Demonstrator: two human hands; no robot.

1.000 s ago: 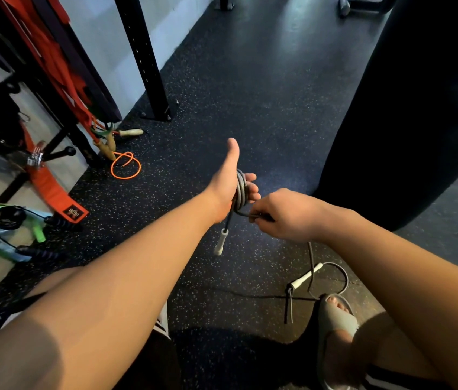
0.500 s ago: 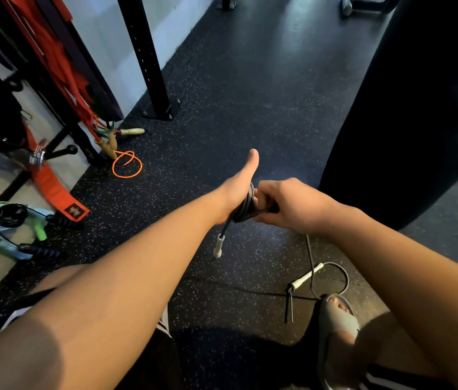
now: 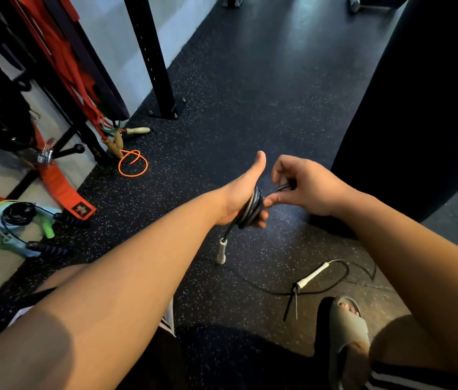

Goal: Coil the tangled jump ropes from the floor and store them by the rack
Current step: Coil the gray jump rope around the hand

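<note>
From the head camera, the left hand (image 3: 237, 192) stood thumb-up with the grey rope (image 3: 250, 208) wound round its palm, fingers curled on the coil, one handle (image 3: 221, 250) dangling below. The right hand (image 3: 308, 187) pinched the free length and had swung from beneath the coil to beside its top, probably laying another turn. A second rope (image 3: 313, 275) lay uncoiled on the floor, well apart from the rack (image 3: 151, 57).

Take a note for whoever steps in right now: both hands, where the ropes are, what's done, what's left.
Left hand: thumb up, dark rope wound round it, one white handle dangling.
Right hand: pinches the rope's loose strand beside the coil.
Done: this rope nearly coiled.
To do: finish the wrap, store it by the rack, then coil the floor rope near the foot.
</note>
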